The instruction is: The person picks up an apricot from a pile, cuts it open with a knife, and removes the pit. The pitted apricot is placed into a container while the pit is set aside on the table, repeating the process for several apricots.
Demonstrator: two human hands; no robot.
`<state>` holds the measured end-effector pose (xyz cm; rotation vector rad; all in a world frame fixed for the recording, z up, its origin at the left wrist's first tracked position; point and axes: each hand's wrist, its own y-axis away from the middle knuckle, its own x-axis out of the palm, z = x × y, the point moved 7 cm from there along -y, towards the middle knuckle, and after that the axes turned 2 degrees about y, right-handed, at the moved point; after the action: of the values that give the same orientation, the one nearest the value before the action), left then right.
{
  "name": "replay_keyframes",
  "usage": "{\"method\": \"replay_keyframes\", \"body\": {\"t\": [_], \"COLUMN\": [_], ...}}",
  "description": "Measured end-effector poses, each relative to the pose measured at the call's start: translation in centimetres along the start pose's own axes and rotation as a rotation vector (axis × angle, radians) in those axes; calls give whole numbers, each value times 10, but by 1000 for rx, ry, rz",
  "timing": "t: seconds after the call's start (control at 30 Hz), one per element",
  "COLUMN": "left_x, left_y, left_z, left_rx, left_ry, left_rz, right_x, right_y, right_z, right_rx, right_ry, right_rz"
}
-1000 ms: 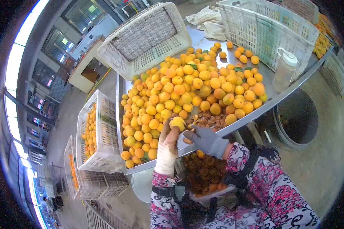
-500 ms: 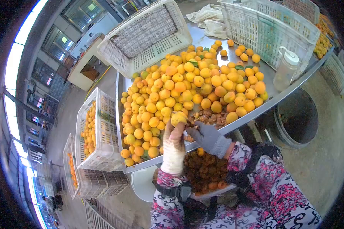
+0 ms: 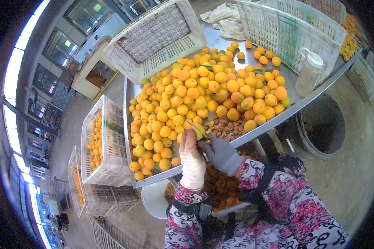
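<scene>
Apricot (image 3: 196,128) up at the near edge of the steel table (image 3: 218,41), yellow-green, lifted just clear of the big heap of apricots (image 3: 195,93). The left hand (image 3: 190,154), wrapped in pale cloth, has it pinched at the fingertips, thumb on one side and fingers closed over the other. The right hand (image 3: 221,152), in a grey glove, comes in from the other side, fingers curled and touching the fruit. Whether it grips a blade I cannot tell, as the spot is too small.

Just beyond the hands lies a brown pile of pits (image 3: 225,127), pressed against the table's front rim and touching the heap. Below the hands, in the person's lap, sits a tub (image 3: 220,189) of dark orange halved fruit.

At the far left of the table a white crate (image 3: 156,39) lies tilted on its side, with a second crate (image 3: 286,31) to the right and a crumpled cloth (image 3: 224,18) between them. A clear bottle (image 3: 308,74) with a white cap stands at the table's right edge. Any label on it is too blurred to read. On the floor below, a dark bucket (image 3: 320,155). On the left, beside the table, a side crate (image 3: 102,141) holds more apricots.
</scene>
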<state>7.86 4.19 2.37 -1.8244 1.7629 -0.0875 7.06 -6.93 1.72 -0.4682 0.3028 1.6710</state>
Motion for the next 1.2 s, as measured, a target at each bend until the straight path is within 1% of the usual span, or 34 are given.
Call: {"method": "replay_keyframes", "body": {"t": [0.07,0.1,0.13,0.2,0.23,0.27,0.3,0.33,0.4,0.53,0.6,0.63,0.7,0.73,0.8,0.83,0.87,0.93,0.97,1.0,1.03,1.07,1.1,1.13,1.17,1.2], "left_x": [10,8,6,3,0,-2,-3,-3,-5,-4,-5,-3,0,-3,-4,-17,-31,-30,-15,-1,7,11,12,13,15,21], "left_y": [5,3,0,-3,-7,-9,-8,-7,-3,-3,0,1,-1,-5,-9,-14,-21,-20,-18,-15,-17,-15,-14,-13,-6,0], "left_z": [19,22,23,21,1,-12,-10,-3,15,8,7,10,16,9,11,35,24,-14,-21,-29,-79,-77,-72,-66,-52,-41], "left_rx": [-434,-436,-434,-432,-387,-342,-342,-344,-365,-363,-255,-255,-269,-260,-506,-503,-353,-15,11,36,344,342,314,289,157,157], "left_ry": [601,598,574,558,423,285,286,283,342,312,193,192,246,247,794,785,691,-23,-108,-194,-373,-369,-316,-267,-243,-245], "left_rz": [-183,-180,-167,-158,-119,-82,-134,-132,-157,-121,-170,-169,-151,-160,-297,-313,-228,-195,-102,-6,57,64,57,47,107,108], "right_x": [-1,0,-2,0,2,5,6,10,13,14,14,11,7,6,13,4,1,-10,-17,-16,-18,-22,-14,-9,-6,-4], "right_y": [0,-3,-2,1,2,3,4,3,3,0,1,1,1,0,1,5,2,-8,-10,-11,-17,-20,-19,-20,-20,-19], "right_z": [-1,-2,0,4,2,1,0,-3,-5,-7,-9,-8,-5,-4,-9,-4,-5,-20,-28,-32,-31,-26,-30,-29,-26,-24], "right_rx": [7,18,20,40,43,19,-5,-3,-22,-19,-27,-27,-7,-19,49,12,9,185,363,370,250,129,215,215,171,126], "right_ry": [43,50,49,220,222,138,52,49,-87,-167,-233,-234,-208,-204,-104,-112,-106,-396,-465,-463,-418,-373,-521,-522,-703,-882], "right_rz": [-54,5,3,91,93,44,-7,-7,-28,32,53,52,93,95,226,240,240,186,202,198,125,53,133,131,60,-11]}}
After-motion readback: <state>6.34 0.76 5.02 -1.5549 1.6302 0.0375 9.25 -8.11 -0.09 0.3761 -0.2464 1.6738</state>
